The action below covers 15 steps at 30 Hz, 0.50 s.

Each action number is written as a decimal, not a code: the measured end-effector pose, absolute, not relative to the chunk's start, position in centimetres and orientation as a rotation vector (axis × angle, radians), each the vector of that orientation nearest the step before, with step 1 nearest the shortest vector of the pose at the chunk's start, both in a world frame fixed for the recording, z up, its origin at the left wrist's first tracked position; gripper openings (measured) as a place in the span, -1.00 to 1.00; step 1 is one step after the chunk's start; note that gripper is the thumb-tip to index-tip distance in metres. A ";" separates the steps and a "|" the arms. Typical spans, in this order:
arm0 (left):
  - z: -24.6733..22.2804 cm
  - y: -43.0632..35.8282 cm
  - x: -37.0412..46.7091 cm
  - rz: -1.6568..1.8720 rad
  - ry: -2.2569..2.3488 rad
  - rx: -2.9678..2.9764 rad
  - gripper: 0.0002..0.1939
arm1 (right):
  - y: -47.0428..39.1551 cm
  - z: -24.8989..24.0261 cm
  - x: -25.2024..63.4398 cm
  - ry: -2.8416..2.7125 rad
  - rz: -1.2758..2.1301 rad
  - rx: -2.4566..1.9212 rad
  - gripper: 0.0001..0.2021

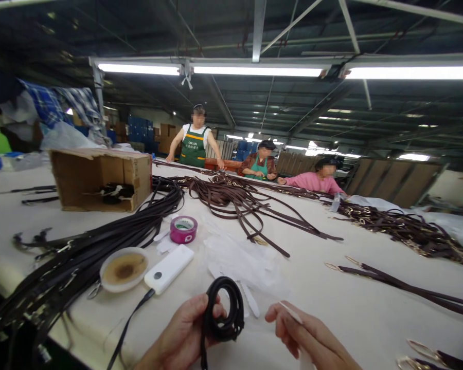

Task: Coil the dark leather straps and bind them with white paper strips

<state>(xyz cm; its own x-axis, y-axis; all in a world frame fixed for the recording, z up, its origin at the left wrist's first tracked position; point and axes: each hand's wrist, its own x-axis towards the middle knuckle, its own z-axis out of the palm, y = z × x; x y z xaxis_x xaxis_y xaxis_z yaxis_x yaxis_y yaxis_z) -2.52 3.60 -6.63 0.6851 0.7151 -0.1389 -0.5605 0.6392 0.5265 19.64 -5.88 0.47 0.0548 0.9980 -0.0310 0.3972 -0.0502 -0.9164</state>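
Observation:
A black strap [227,313], wound into a coil, is gripped between the thumb and fingers of my left hand [185,329]. One end of the strap hangs down below that hand. To the right of the coil, apart from it, my right hand [304,329] is closed with its fingers curled. Pinched in it is a thin white strip [292,312]; its material is unclear. Under and beyond both hands lie thin clear plastic bags [239,252] and a white paper strip [250,298] on the pale table [312,277].
Black straps [119,236] are piled left, brown straps [231,198] further back, more straps [401,231] right. Near my left hand are a white power bank [170,270] with a cable, a shallow bowl [124,268] and purple tape [183,229]. A cardboard box [100,180] stands behind; several co-workers face the table.

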 end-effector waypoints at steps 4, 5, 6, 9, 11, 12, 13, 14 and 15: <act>-6.7 3.4 -2.7 0.747 0.352 0.484 -0.75 | -5.4 0.5 19.1 -1.602 0.683 -1.652 -0.52; -6.7 3.4 -2.7 0.747 0.361 0.499 -0.73 | -5.3 0.4 18.9 -1.576 0.687 -1.646 -0.52; -6.6 3.3 -2.8 0.752 0.372 0.513 -0.71 | -5.2 0.3 18.6 -1.508 0.730 -1.624 -0.51; -6.3 3.2 -2.9 0.767 0.398 0.547 -0.70 | -5.2 -0.5 17.8 -1.216 0.888 -1.441 -0.46; -6.1 3.3 -3.0 0.771 0.398 0.572 -0.71 | -5.3 -1.4 17.5 -1.085 0.898 -1.360 -0.44; -6.0 3.3 -3.0 0.772 0.396 0.588 -0.72 | -5.3 -1.9 17.4 -1.058 0.871 -1.366 -0.43; -5.9 3.4 -3.0 0.771 0.391 0.604 -0.72 | -5.4 -2.4 17.5 -1.044 0.824 -1.408 -0.43; -5.9 3.4 -3.0 0.771 0.386 0.612 -0.71 | -5.4 -2.8 17.7 -1.043 0.758 -1.470 -0.42; -5.9 3.5 -3.0 0.771 0.383 0.614 -0.70 | -5.4 -3.1 18.0 -1.062 0.682 -1.535 -0.43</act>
